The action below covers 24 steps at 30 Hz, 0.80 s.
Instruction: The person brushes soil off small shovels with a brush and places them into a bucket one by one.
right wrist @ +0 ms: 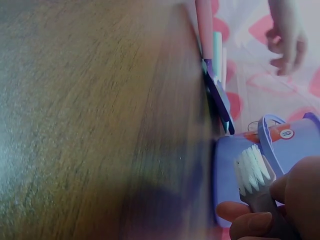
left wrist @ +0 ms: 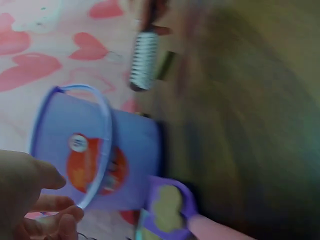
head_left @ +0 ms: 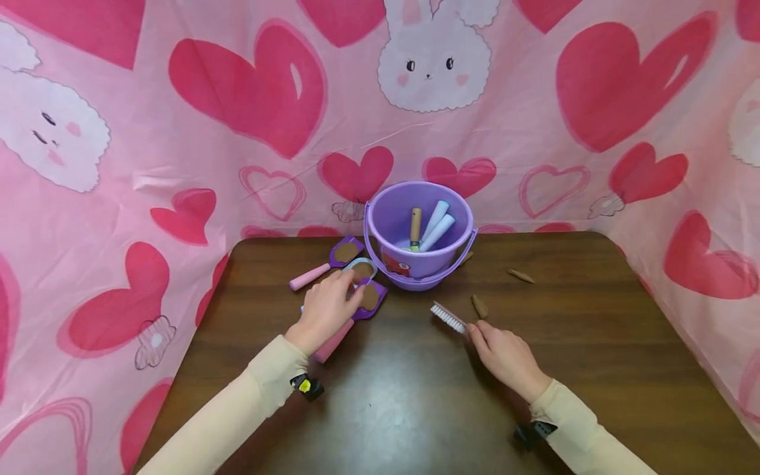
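My right hand (head_left: pixel 510 359) grips a small brush by its handle, the white bristles (head_left: pixel 448 318) pointing toward the bucket; the right wrist view shows the brush (right wrist: pixel 254 172) between thumb and fingers. Over the toy tools on the left hovers my left hand (head_left: pixel 326 309), fingers loosely bent around nothing. Beneath it lies a purple-headed tool (head_left: pixel 379 309) with a pink handle, and a light blue one (head_left: pixel 371 264) is partly hidden. A similar purple tool (head_left: pixel 346 243) lies behind them. In the right wrist view the left hand (right wrist: pixel 289 45) is raised clear of these tools.
A purple bucket (head_left: pixel 410 264) stands at the table's back, its handle lowered in front. Inside are a tan handle (head_left: pixel 415 224) and two pale blue handles (head_left: pixel 439 231). Small brown pieces, including one near the brush (head_left: pixel 479 307) and another farther back (head_left: pixel 521 276), lie on the wooden table.
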Available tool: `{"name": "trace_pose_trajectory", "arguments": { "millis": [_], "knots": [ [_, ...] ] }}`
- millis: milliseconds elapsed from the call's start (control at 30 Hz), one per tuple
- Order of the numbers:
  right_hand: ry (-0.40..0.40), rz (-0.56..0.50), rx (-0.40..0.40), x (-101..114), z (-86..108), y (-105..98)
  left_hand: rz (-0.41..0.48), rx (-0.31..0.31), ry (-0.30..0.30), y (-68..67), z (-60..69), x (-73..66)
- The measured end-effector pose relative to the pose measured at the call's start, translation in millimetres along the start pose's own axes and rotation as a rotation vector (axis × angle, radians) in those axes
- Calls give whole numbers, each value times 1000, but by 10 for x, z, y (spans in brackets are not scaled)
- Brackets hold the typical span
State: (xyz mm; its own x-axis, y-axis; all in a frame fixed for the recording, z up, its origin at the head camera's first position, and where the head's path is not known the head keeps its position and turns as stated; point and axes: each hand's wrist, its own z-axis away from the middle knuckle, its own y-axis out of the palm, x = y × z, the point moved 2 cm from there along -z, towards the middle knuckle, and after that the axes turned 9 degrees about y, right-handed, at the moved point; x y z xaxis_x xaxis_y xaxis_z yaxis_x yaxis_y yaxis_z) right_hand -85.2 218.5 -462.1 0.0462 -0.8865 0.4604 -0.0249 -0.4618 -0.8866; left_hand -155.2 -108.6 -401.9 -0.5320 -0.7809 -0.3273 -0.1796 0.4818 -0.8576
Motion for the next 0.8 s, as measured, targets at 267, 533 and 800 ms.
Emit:
{"name": "trace_pose_trajectory", "arguments": {
  "millis": [267, 533, 800],
  "knots": [
    [-9, -16, 34, 5, 34, -84, -3, 189, -26, 53, 348, 198],
    [-5, -28, 62, 82, -66, -144, -71, 304, -85, 255, 593, 409],
    [-5, -37, 47, 100, -30, -158, -39, 349, -98, 431, 717, 388]
  ]
}}
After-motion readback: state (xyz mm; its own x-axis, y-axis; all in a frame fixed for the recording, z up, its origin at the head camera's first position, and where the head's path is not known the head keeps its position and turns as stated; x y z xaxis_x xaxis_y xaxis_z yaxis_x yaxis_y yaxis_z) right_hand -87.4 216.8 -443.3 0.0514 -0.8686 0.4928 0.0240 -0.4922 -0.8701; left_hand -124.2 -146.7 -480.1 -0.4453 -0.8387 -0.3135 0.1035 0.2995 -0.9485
